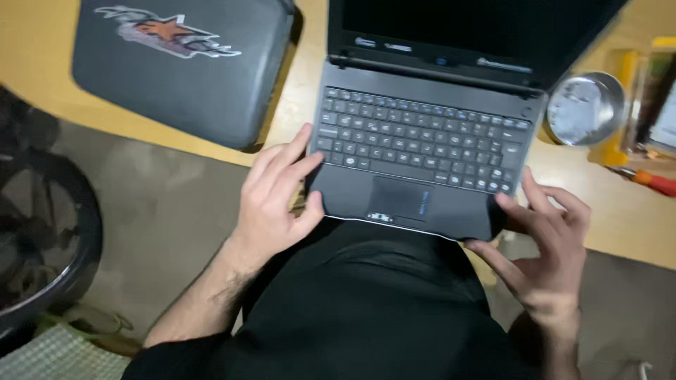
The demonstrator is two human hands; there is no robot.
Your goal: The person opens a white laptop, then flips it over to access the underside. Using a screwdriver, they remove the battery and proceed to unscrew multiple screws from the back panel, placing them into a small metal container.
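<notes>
A small black laptop (pixel 422 134) lies open on a wooden table (pixel 303 77), its dark screen tilted away and its front edge hanging over the table's near side. My left hand (pixel 278 197) grips the front left corner of the laptop, fingers on the keyboard's edge and thumb on the palm rest. My right hand (pixel 546 243) holds the front right corner, thumb on top and fingers curled beneath.
A closed grey laptop with a star sticker (pixel 179 67) lies at the left of the table. A round metal bowl (pixel 584 109) stands right of the open laptop, with an orange-handled tool (pixel 651 181) and yellow items beside it. A dark chair (pixel 42 225) is at far left.
</notes>
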